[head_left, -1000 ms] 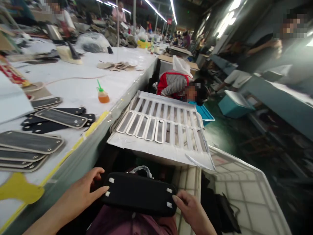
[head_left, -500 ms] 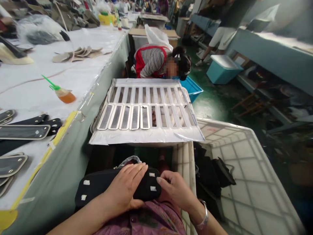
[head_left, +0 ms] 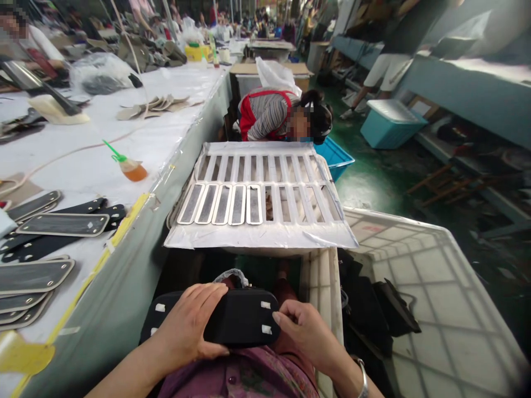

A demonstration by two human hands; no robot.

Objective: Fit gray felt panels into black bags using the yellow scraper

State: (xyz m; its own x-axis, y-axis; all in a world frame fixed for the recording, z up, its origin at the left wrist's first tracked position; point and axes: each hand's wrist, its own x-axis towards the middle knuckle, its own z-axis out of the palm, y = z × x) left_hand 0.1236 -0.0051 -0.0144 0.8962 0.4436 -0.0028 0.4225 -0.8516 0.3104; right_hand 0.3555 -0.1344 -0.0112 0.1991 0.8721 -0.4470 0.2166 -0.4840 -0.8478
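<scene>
Under the left hand point(head_left: 193, 318) sits the black bag point(head_left: 240, 318), on the lap point(head_left: 249, 373), held in a loose, wide grasp, fingers at its far edge, thumb at the near one! At its end the right hand point(head_left: 305, 331) curls, thumb against it, pinch or mere touch I can't tell; beyond both lies the slotted board point(head_left: 265, 237), right of them the white crate point(head_left: 443, 287).

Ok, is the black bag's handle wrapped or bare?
Wrapped, where visible: shiny, crinkled clear plastic covers the handle arching beyond the black bag. I cannot tell about any hidden part.
</scene>
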